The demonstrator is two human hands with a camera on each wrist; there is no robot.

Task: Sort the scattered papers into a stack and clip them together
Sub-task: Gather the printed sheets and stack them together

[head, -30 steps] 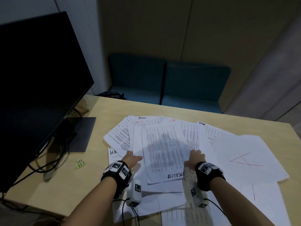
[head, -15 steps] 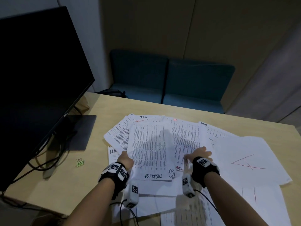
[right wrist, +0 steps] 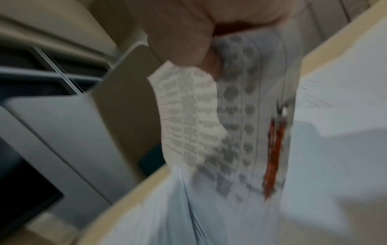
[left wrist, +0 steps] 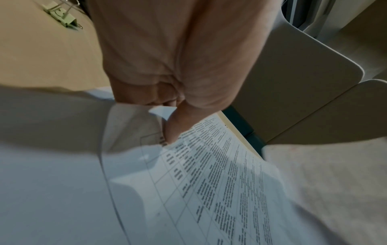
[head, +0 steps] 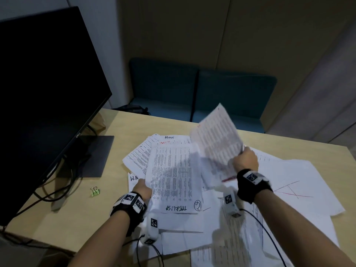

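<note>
White printed papers [head: 300,182] lie scattered over the middle and right of the wooden desk [head: 57,218]. My left hand [head: 142,188] pinches the left edge of a table-printed sheet [head: 173,180] with handwriting at its near end; the left wrist view shows the thumb [left wrist: 178,127] on top of that sheet [left wrist: 220,174]. My right hand [head: 244,158] grips another printed sheet [head: 217,139] and holds it raised and tilted above the pile, blurred; it shows with red marks in the right wrist view [right wrist: 240,124]. A small green binder clip [head: 95,191] lies on the desk to the left of the papers, also visible at the top left [left wrist: 60,15] of the left wrist view.
A black monitor [head: 44,93] on a flat stand [head: 96,155] fills the left side, with cables [head: 48,195] trailing over the desk. Teal seats [head: 198,93] stand behind the far desk edge. Wrist camera cables [head: 269,237] hang near the front edge.
My right hand has lifted a printed sheet off the pile and swung it up. The left hand has kept its hold on the handwritten-end sheet, which lies nearly as before.
</note>
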